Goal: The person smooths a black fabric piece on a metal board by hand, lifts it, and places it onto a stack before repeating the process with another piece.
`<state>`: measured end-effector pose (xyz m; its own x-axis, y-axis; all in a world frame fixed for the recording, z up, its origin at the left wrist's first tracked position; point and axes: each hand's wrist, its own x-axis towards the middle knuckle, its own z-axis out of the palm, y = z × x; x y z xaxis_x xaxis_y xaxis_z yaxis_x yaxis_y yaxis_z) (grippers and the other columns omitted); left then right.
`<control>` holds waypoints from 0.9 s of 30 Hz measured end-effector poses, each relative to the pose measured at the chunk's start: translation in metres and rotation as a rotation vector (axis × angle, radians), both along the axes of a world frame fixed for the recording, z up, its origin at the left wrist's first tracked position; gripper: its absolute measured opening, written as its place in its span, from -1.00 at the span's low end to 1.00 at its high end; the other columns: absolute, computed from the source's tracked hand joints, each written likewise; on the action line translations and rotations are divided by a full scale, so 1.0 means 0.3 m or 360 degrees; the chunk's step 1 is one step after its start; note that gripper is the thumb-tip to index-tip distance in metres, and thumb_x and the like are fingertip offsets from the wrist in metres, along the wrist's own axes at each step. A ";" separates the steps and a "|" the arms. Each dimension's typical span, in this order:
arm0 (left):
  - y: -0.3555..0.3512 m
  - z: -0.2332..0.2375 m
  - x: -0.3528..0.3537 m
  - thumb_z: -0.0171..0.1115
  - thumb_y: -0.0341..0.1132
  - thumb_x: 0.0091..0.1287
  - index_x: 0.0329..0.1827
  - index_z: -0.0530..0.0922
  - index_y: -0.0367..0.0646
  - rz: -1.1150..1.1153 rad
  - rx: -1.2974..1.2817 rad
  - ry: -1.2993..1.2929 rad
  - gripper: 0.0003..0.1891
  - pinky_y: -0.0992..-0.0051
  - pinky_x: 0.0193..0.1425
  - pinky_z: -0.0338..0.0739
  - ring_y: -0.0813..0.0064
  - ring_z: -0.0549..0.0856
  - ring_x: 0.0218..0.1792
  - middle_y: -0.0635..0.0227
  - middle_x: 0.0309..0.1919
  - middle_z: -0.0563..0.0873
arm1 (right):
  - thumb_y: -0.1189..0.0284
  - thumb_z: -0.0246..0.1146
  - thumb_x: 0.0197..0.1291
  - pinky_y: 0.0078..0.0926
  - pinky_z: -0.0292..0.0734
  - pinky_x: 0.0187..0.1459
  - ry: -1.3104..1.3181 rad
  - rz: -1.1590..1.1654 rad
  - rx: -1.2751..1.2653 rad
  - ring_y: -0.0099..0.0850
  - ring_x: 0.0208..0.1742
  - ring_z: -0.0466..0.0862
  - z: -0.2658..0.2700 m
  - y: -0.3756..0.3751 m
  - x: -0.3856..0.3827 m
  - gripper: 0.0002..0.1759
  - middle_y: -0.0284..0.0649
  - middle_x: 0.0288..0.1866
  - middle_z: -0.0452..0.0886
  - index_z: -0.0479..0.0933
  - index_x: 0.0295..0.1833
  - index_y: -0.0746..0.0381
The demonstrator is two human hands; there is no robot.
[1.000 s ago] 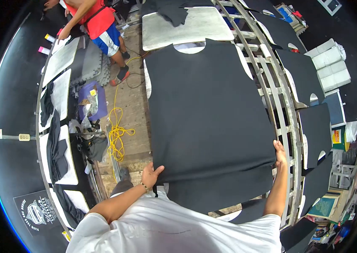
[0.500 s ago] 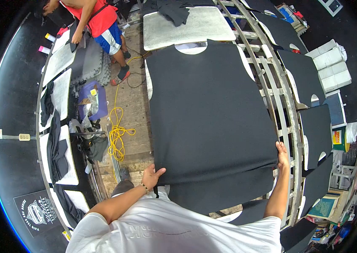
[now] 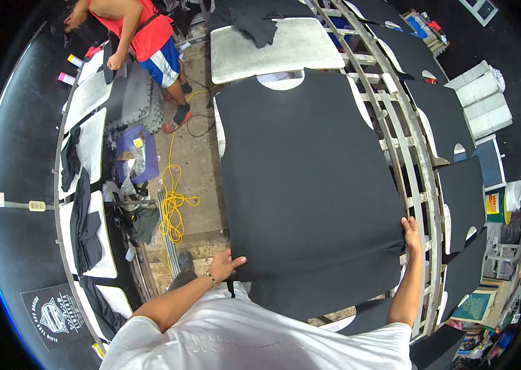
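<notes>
A black T-shirt panel (image 3: 309, 166) lies spread over a pale board, whose white edges show at the neck cutout and along both sides. My left hand (image 3: 226, 265) holds its left edge near the bottom, thumb on top and the other fingers partly hidden. Across from it, my right hand (image 3: 412, 233) grips the right edge, fingers curled around the cloth. Between the two hands the fabric is pulled fairly flat, with a soft ridge near the lower part. Its bottom end hangs close to my white shirt.
A slatted metal rail (image 3: 396, 123) runs along the right, with more black panels (image 3: 460, 191) on boards beyond. On the left are a yellow cord (image 3: 177, 213), a purple bin (image 3: 149, 163) and boards with dark cloth (image 3: 81, 216). Another person (image 3: 143, 37) in red stands far left.
The crease across the lower cloth has become shallower and smoother. Both hands keep hold of the edges, and the whole view has shifted slightly.
</notes>
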<state>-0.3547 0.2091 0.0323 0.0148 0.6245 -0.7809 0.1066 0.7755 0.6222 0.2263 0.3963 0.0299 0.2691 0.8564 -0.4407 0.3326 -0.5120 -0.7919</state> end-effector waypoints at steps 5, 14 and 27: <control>-0.077 -0.191 -0.029 0.34 -0.36 0.39 0.16 0.59 -0.30 0.0070 0.0130 -0.0135 -0.67 0.55 -0.10 0.65 0.57 0.74 -0.17 0.29 -0.04 0.78 | 0.18 0.15 0.44 -0.27 0.49 -0.17 -0.0058 0.0113 0.0099 -0.43 -0.20 0.48 -0.094 0.003 0.085 -0.69 -0.26 -0.22 0.51 0.44 -0.09 0.23; -0.114 -0.266 -0.028 0.32 -0.42 0.39 0.17 0.59 -0.30 0.0130 0.0064 -0.0191 -0.68 0.51 0.06 0.64 0.54 0.74 -0.08 0.30 -0.03 0.77 | 0.24 0.18 0.46 -0.55 0.39 0.03 -0.0200 0.0057 -0.0106 -0.53 -0.11 0.46 0.031 0.012 -0.009 -0.70 -0.36 -0.18 0.49 0.45 -0.12 0.30; 0.061 -0.039 -0.059 0.46 -0.26 0.29 -0.10 0.61 -0.38 -0.0362 -0.0214 -0.0137 -0.67 0.48 -0.25 0.65 0.60 0.74 -0.33 0.27 -0.26 0.80 | 0.16 0.16 0.45 -0.30 0.49 -0.25 -0.0464 -0.0019 -0.0061 -0.40 -0.37 0.48 -0.069 -0.006 0.036 -0.62 -0.23 -0.36 0.51 0.43 -0.10 0.31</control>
